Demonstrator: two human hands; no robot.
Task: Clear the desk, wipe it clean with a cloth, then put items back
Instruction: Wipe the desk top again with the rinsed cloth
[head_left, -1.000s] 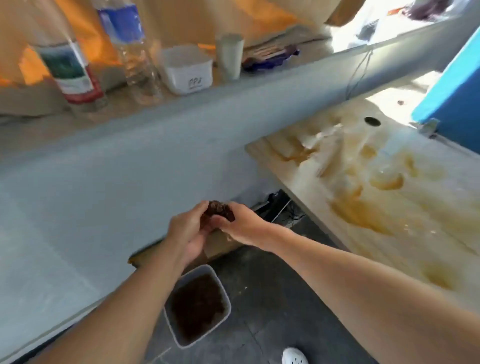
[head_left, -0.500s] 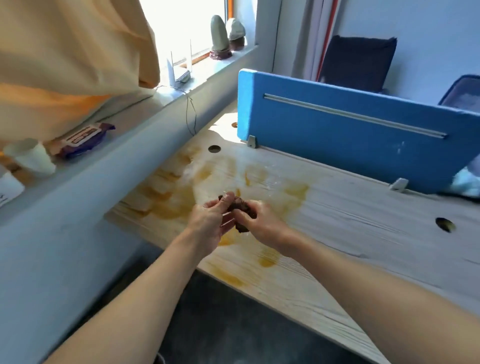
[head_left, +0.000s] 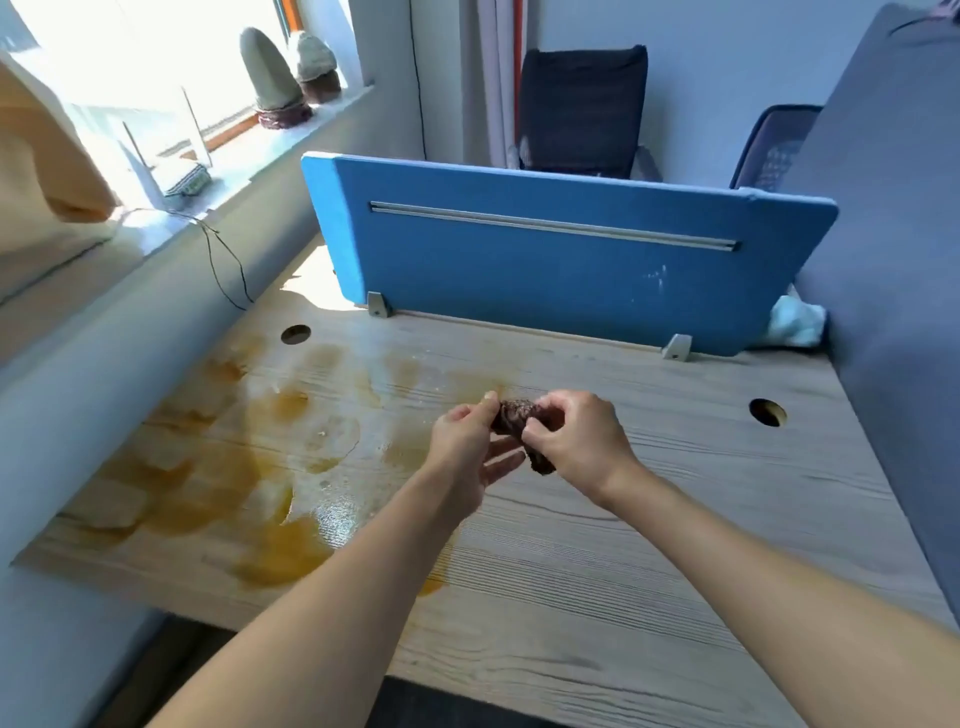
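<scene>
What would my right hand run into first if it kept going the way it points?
Probably the left hand, which pinches the same dark cloth directly ahead of the right hand; depth is hard to judge.

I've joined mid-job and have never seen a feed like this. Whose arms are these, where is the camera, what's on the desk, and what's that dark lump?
There is no machine here. These are a person's two bare arms, and the single wide-angle camera is worn on their head, looking forward and down, so the arms reach in from the bottom of the picture.

The dark lump is a wadded brown cloth. The left hand pinches one end and the right hand curls its fingers round the other, holding it just over the desk.

The wooden desk has wet orange-brown stains across its left part, and two round holes in the top. A blue divider stands along the far edge, with a pale bundle at its right end.
</scene>
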